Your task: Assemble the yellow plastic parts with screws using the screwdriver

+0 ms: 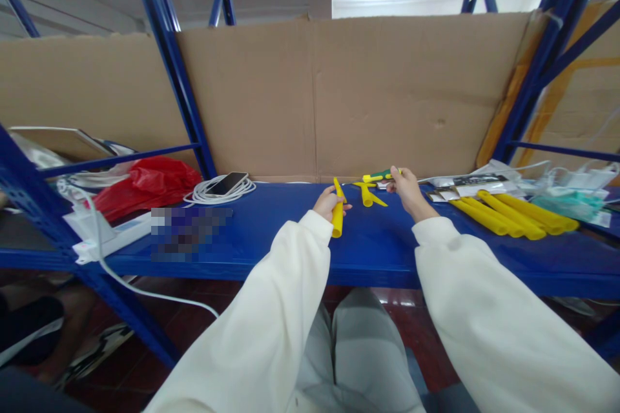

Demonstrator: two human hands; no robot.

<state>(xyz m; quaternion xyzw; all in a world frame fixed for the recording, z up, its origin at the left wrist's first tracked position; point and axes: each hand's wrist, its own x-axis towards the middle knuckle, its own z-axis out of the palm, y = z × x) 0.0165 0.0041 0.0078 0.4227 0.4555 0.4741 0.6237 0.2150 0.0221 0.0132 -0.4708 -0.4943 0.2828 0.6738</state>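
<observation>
My left hand (326, 202) is closed around a yellow plastic tube (338, 224) that narrows to a point at its top. In my right hand (407, 190) is a screwdriver (376, 177) with a yellow and green handle. Its thin shaft points left, toward the tube; whether the tip touches it I cannot tell. Between my hands, on the blue shelf (290, 251), rests a yellow part (367, 196) with a short round hub and thin arms spreading from it. A small object lies under the screwdriver handle, mostly hidden.
Several yellow tubes (508, 218) lie at the right beside clear plastic bags (566, 193). On the left are a phone (228, 183) on a coiled white cable (198, 195), a red bag (150, 186) and a white power strip (119, 235). Cardboard (378, 97) closes off the back; blue posts (179, 71) flank the shelf.
</observation>
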